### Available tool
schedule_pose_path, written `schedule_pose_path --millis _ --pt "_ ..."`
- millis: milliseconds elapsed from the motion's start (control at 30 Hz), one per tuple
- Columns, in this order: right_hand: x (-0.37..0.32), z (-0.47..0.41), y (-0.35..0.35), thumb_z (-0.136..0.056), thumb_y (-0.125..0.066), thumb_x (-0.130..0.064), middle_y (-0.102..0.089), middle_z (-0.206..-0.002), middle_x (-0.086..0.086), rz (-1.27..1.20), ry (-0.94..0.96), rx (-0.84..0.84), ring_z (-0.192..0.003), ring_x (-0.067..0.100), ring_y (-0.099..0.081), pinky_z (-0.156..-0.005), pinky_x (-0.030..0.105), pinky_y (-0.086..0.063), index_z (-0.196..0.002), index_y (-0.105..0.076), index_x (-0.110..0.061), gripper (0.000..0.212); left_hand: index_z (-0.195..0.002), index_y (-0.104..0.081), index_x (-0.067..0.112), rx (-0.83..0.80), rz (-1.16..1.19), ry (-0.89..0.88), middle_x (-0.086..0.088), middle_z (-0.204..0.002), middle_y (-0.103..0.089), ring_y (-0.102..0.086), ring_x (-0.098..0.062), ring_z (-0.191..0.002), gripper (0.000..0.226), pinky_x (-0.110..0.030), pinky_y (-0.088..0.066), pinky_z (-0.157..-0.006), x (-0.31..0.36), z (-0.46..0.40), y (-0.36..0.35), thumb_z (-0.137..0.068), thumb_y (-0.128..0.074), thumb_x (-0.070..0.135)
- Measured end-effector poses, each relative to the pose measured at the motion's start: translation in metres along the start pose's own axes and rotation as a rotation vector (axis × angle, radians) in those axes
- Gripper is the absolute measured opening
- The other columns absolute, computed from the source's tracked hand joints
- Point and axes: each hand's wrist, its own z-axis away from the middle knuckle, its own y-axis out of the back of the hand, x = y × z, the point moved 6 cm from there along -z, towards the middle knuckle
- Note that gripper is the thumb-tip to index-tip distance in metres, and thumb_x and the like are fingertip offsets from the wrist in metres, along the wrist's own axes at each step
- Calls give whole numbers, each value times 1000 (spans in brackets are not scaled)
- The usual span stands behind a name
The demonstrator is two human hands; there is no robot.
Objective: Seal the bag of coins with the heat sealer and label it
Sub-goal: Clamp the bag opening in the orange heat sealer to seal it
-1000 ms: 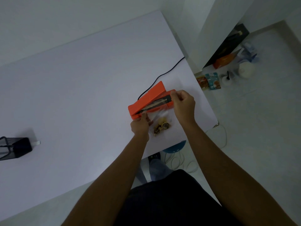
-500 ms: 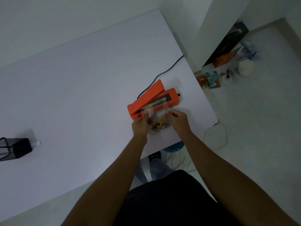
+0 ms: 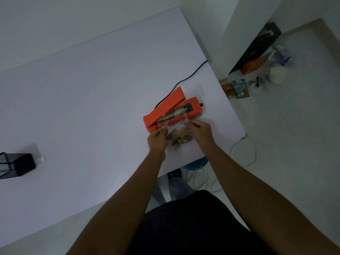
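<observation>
An orange heat sealer [image 3: 173, 109] lies on the white table [image 3: 92, 100] near its right edge, its lid raised. A clear plastic bag [image 3: 176, 126] with several gold coins [image 3: 182, 139] at its bottom lies just in front of it. The bag's open top rests across the sealer's dark sealing strip. My left hand [image 3: 157, 140] pinches the bag's left edge. My right hand [image 3: 200, 132] pinches its right edge. Both hands are on the near side of the sealer. No label is in view.
The sealer's black cord [image 3: 185, 80] runs back and off the table's right edge. A black mesh holder [image 3: 15, 165] stands at the far left. On the floor to the right lie packets [image 3: 236, 88], a box [image 3: 254, 65] and a white cable [image 3: 244, 148].
My right hand has come off the sealer's right end and back to the bag's right edge. The bag's top now lies flatter across the sealing strip. My left hand has barely moved.
</observation>
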Motion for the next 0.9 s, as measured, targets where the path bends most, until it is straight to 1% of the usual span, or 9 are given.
schedule_pose_path --millis 33,100,233,333,400,500,600,700,900 --pt "1 0 1 -88 -73 -39 -78 -88 5 -20 -23 3 -80 14 -72 -66 24 -58 -89 -79 -13 27 -98 -66 17 -9 10 15 -3 -105 -73 -72 -17 -84 11 -29 -51 -67 -1 0 -1 -98 -58 24" --pt "4 0 3 -89 -73 -38 -78 -88 2 -36 -56 12 -78 10 -70 -62 18 -53 -89 -79 -12 27 -99 -66 18 -19 28 36 -4 -107 -74 -73 -19 -87 10 -32 -52 -70 -3 0 -1 -98 -59 24" --pt "8 -1 2 -89 -73 -36 -78 -89 4 -51 -59 19 -81 14 -71 -64 21 -55 -89 -79 -11 25 -106 -66 14 -10 47 48 -7 -109 -74 -72 -21 -95 16 -33 -52 -73 -4 0 -1 -97 -58 25" --pt "7 -1 1 -89 -73 -34 -77 -86 3 -56 -48 24 -78 12 -70 -59 15 -52 -88 -79 -11 23 -109 -65 14 -3 62 44 -6 -108 -74 -72 -20 -94 20 -32 -52 -71 -4 2 -1 -97 -60 29" --pt "6 -1 1 -89 -73 -33 -77 -85 3 -46 -44 33 -76 10 -69 -57 13 -50 -88 -78 -10 23 -105 -66 15 7 65 38 -5 -105 -75 -73 -21 -92 22 -33 -55 -73 -3 2 -1 -95 -62 34" --pt "6 -4 1 -89 -74 -33 -77 -86 5 -32 -42 44 -75 11 -68 -60 16 -50 -88 -79 -8 25 -96 -65 18 19 74 26 -5 -100 -75 -73 -21 -88 22 -36 -55 -76 -2 1 -1 -92 -65 39" --pt "6 -5 1 -87 -75 -34 -78 -86 5 -30 -41 52 -76 12 -69 -64 21 -51 -88 -79 -8 26 -105 -66 16 33 89 14 -4 -101 -74 -71 -21 -89 25 -31 -54 -70 0 0 -1 -92 -66 37" --pt "5 -7 0 -87 -75 -35 -78 -85 5 -11 -28 57 -76 13 -69 -66 23 -52 -87 -79 -9 26 -102 -66 14 49 109 16 -2 -98 -73 -71 -21 -88 19 -27 -51 -65 2 0 -1 -93 -66 31" --pt "3 -6 0 -88 -74 -35 -77 -83 2 0 -31 83 -69 5 -68 -59 18 -49 -88 -78 -8 27 -115 -67 4 88 127 31 -10 -106 -74 -72 -25 -95 31 -25 -51 -63 2 1 -3 -93 -66 27"
